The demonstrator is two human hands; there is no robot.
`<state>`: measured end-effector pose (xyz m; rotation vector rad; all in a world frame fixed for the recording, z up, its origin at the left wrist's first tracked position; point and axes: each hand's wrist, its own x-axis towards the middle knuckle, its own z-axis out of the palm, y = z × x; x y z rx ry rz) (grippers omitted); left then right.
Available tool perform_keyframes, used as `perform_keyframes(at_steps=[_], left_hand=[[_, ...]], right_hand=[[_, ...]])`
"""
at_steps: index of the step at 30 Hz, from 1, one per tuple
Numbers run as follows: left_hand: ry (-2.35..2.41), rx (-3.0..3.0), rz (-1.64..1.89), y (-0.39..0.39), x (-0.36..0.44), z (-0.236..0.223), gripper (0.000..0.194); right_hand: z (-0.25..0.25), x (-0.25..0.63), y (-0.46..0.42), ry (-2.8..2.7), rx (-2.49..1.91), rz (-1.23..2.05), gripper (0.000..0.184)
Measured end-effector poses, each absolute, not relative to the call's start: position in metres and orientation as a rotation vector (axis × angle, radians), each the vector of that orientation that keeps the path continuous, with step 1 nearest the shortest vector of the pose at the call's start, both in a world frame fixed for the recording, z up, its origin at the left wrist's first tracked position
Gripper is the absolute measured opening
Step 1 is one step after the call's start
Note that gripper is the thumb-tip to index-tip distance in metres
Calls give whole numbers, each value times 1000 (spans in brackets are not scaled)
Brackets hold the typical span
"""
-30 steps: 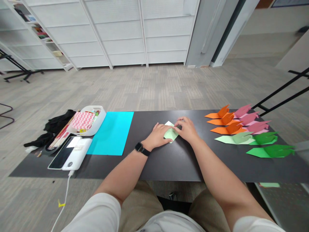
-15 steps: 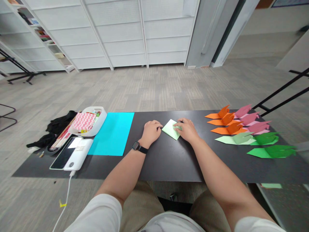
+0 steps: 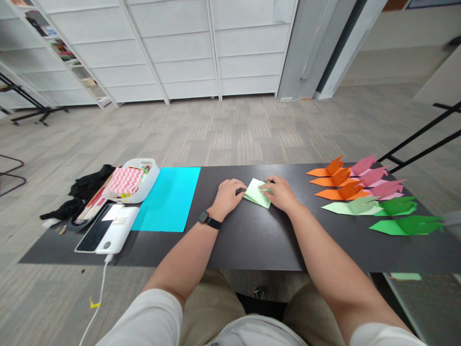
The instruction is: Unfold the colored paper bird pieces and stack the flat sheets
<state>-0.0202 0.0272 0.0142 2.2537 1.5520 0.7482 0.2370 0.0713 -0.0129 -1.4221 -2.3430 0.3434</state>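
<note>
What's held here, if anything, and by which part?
The folded pale green paper: the right hand holds its right side. The left hand is at its left corner; whether it grips there cannot be told.

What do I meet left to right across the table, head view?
Phone, white box, blue sheet, left hand, light green paper, right hand, orange folded papers, nearest dark green folded paper.

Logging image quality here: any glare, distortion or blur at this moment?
Head view: fairly even light, a soft sheen on the dark tabletop, no harsh glare; head view, background: uprights of the white cabinets slant, likely wide-angle distortion; head view, centre: the pale green paper reads clearly in outline, though its finer creases are too small to judge.
</note>
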Motion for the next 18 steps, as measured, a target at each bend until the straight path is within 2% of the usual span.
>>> perform_keyframes(at_steps=[8,18], left_hand=[[1369,2353,709,28,-23,12,18],[1465,2312,681,28,-23,10,16]], right_hand=[[-9,240,69,-2413,-1351,382,30],[1,230,59,-2462,-1240,472,21]])
